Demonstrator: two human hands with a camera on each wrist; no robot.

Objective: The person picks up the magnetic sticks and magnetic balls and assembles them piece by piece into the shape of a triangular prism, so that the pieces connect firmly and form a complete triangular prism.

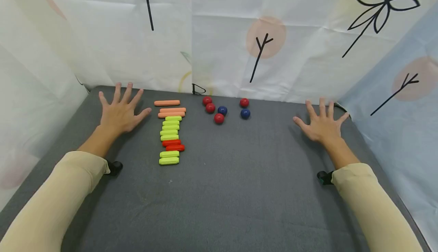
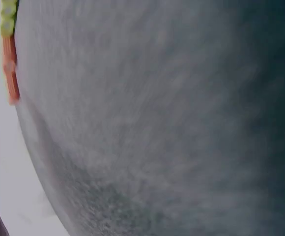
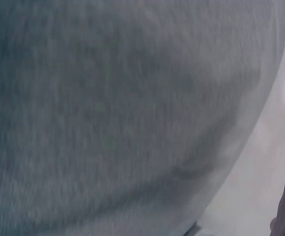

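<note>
Sleeves (image 1: 48,202) fill the lower left and lower right corners of the head view, leading up to two bare hands, both with fingers straight and spread, holding nothing; whether either touches the tabletop (image 1: 239,191) cannot be told. The left hand (image 1: 119,113), upper left of the frame, is by far the nearer to the sticks, which form a column just left of centre: three orange sticks (image 1: 167,103) at the top, then five green sticks (image 1: 171,127), two red sticks (image 1: 175,148) and two more green ones lowest. Their long axes run left to right across the frame, so their left ends face that hand, whose thumb points at the orange ones, near but apart. Right of the column, at upper centre, lie four red balls (image 1: 219,118) and two blue balls (image 1: 245,113), well apart from the right hand (image 1: 323,126) at upper right. The balls and topmost stick sit close to the far edge, where a cloth (image 1: 222,54) rises, and the fingertips of both hands overlap that edge in the view. Wider room spreads between balls and right hand, and across the lower middle.
</note>
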